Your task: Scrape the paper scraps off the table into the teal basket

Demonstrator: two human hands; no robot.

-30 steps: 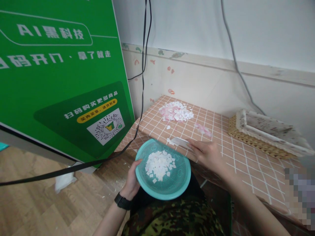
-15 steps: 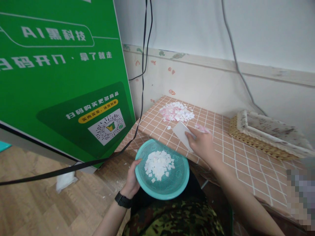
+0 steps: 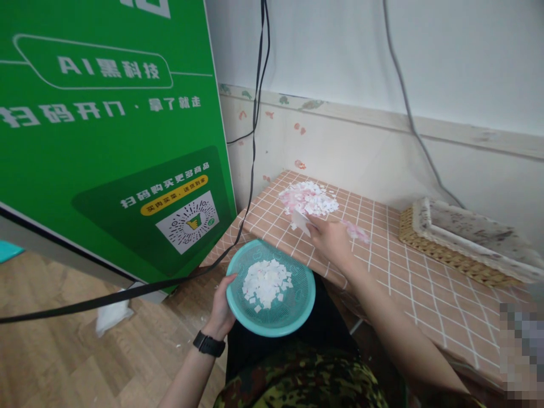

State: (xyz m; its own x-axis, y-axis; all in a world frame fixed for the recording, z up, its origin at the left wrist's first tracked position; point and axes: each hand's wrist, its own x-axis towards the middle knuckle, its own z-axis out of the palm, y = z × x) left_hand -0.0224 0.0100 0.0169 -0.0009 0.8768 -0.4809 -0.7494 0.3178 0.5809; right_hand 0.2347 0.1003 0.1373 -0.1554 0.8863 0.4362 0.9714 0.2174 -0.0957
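My left hand [image 3: 223, 306] grips the left rim of a teal plastic strainer basket [image 3: 300, 320], held just below the table's front edge. Small white paper pieces [image 3: 267, 282] lie heaped inside it. My right hand [image 3: 334, 238] is closed on a white card [image 3: 301, 221], which is tilted with its lower edge by the table. Just beyond the card sits a pile of white and pink paper scraps [image 3: 309, 198]. A smaller pinkish patch of scraps [image 3: 356, 231] lies to the right of my right hand.
A checked brown cloth covers the table [image 3: 403, 260]. On its right stands a lined wicker basket [image 3: 459, 255] against the wall. A green cabinet [image 3: 110, 147] rises at left, with a black cable [image 3: 254, 147] hanging before it. A white bag [image 3: 113, 317] lies on the floor.
My right hand has moved left and away from me with the card, up to the near side of the scrap pile. The strainer basket has shifted slightly left in view.
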